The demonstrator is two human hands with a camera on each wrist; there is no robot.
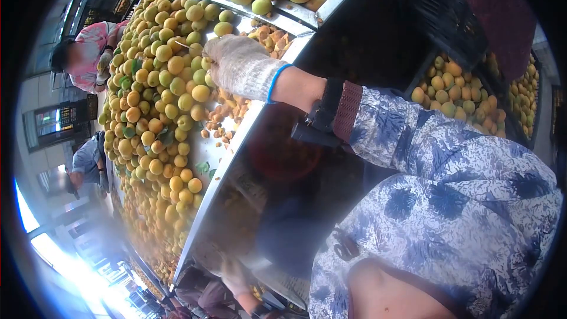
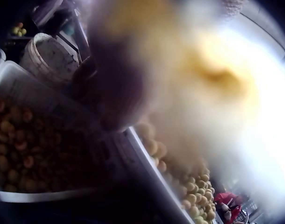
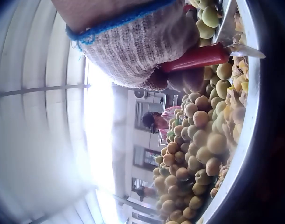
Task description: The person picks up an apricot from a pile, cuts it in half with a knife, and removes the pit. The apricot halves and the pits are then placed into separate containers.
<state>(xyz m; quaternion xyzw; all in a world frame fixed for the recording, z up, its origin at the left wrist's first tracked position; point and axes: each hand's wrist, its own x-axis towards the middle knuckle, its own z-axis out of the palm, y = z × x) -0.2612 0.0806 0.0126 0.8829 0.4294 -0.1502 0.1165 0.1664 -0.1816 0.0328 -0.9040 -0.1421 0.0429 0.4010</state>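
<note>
In a knitted glove with a blue cuff, my right hand [image 1: 242, 68] is over the near edge of the apricot heap [image 1: 153, 82]. The right wrist view shows its fingers wrapped around the red handle of a knife [image 3: 198, 58], whose short metal blade points toward the table rim. Torn apricot pieces [image 1: 227, 112] lie below this hand along the metal edge. Low in the head view, my left hand [image 1: 233, 274] is blurred beside the table, and I cannot tell what it holds. A yellow-orange blur [image 2: 221, 77] fills much of the left wrist view, close to the camera.
A raised metal rim [image 1: 221, 171] borders the table. A pale crate [image 2: 44, 196] holds small brown-orange pieces, beside a white bucket [image 2: 51, 58]. More apricots fill crates [image 1: 460, 91] on the right. Two people [image 1: 91, 53] [image 1: 85, 165] are across the heap.
</note>
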